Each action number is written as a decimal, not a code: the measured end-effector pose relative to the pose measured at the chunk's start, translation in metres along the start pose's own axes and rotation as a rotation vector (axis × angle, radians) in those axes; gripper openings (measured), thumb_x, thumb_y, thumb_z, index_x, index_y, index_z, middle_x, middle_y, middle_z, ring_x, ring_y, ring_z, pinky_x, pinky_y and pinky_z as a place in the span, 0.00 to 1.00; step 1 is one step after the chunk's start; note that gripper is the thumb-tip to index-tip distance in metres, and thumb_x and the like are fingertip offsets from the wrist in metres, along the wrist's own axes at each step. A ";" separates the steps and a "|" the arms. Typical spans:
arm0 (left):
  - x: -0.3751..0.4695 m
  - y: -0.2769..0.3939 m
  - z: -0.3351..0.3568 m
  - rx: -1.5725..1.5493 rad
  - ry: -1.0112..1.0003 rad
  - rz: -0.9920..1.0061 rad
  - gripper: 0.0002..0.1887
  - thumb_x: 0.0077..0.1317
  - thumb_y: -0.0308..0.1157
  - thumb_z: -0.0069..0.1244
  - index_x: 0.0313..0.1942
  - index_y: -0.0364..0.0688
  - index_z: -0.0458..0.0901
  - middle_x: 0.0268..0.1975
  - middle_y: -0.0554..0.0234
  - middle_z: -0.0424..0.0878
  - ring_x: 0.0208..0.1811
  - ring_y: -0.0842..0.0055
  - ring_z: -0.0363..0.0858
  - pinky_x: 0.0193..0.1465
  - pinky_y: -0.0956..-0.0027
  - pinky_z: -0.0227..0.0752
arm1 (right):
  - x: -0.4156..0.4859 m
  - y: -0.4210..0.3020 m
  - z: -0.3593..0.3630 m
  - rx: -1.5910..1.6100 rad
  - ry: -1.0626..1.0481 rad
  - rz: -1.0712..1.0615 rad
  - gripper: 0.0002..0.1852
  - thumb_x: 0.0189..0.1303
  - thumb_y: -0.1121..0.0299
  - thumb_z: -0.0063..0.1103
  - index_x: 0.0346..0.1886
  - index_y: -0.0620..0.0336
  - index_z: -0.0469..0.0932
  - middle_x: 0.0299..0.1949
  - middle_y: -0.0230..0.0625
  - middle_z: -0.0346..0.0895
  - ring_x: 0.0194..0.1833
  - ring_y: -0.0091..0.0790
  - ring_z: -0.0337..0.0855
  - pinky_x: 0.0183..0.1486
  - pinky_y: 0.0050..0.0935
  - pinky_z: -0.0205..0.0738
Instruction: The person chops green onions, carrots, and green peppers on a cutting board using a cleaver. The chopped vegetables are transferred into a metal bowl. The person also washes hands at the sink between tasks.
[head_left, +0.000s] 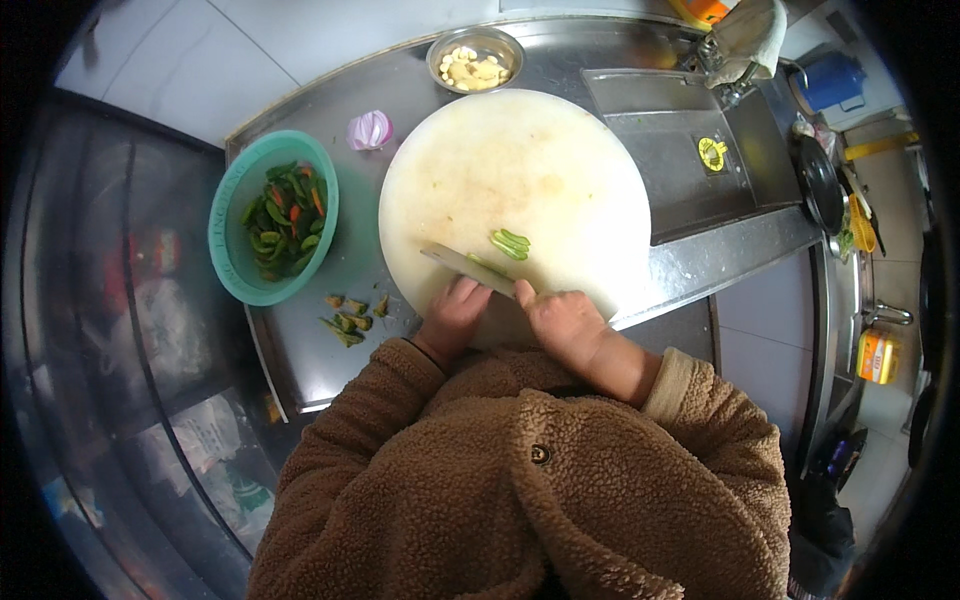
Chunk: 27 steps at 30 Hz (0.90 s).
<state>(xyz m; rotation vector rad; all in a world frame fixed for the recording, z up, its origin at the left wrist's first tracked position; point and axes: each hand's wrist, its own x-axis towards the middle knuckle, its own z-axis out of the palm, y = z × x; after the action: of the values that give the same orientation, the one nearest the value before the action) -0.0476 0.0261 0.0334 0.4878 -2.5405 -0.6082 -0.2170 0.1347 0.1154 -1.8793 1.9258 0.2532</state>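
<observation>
A round white cutting board (525, 165) lies on the steel counter in front of me. My right hand (562, 319) is closed around the handle of a kitchen knife (469, 270), whose blade points left over the board's near part. Just below the blade is my left hand (457, 311), its fingertips on a piece of green pepper (486, 262) that the blade partly hides. Several cut green pepper strips (511, 244) lie together beyond the knife. To the left, a turquoise plastic basket (219, 225) holds green and red peppers (289, 217).
Pepper stem ends (351, 322) lie left of the board. Half a red onion (370, 130) rests behind them, and a steel bowl (517, 56) with garlic cloves and pale slices stands at the back. The sink (667, 157) with a yellow strainer (712, 154) is at the right.
</observation>
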 end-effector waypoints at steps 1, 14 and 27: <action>-0.002 0.000 -0.001 -0.003 0.015 0.005 0.11 0.60 0.24 0.51 0.44 0.40 0.83 0.45 0.59 0.82 0.44 0.64 0.82 0.43 0.66 0.77 | 0.003 0.002 0.000 0.006 -0.003 -0.004 0.19 0.62 0.75 0.46 0.57 0.65 0.66 0.28 0.41 0.84 0.31 0.44 0.87 0.33 0.38 0.82; -0.007 -0.005 0.000 0.011 0.015 0.081 0.16 0.58 0.25 0.50 0.47 0.40 0.82 0.48 0.59 0.82 0.45 0.64 0.82 0.46 0.66 0.78 | -0.013 0.016 -0.007 0.080 0.000 0.014 0.26 0.59 0.78 0.46 0.64 0.66 0.65 0.31 0.45 0.83 0.32 0.46 0.86 0.34 0.40 0.80; -0.007 -0.005 0.000 0.005 0.000 0.048 0.09 0.56 0.25 0.54 0.39 0.40 0.80 0.40 0.57 0.79 0.42 0.61 0.80 0.43 0.61 0.76 | -0.002 -0.003 -0.008 0.036 -0.073 -0.025 0.15 0.63 0.76 0.48 0.53 0.62 0.66 0.35 0.44 0.84 0.36 0.43 0.88 0.34 0.37 0.84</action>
<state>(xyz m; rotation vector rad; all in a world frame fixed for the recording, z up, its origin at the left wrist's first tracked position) -0.0406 0.0254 0.0284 0.4278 -2.5470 -0.5843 -0.2151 0.1329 0.1236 -1.8445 1.8453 0.2743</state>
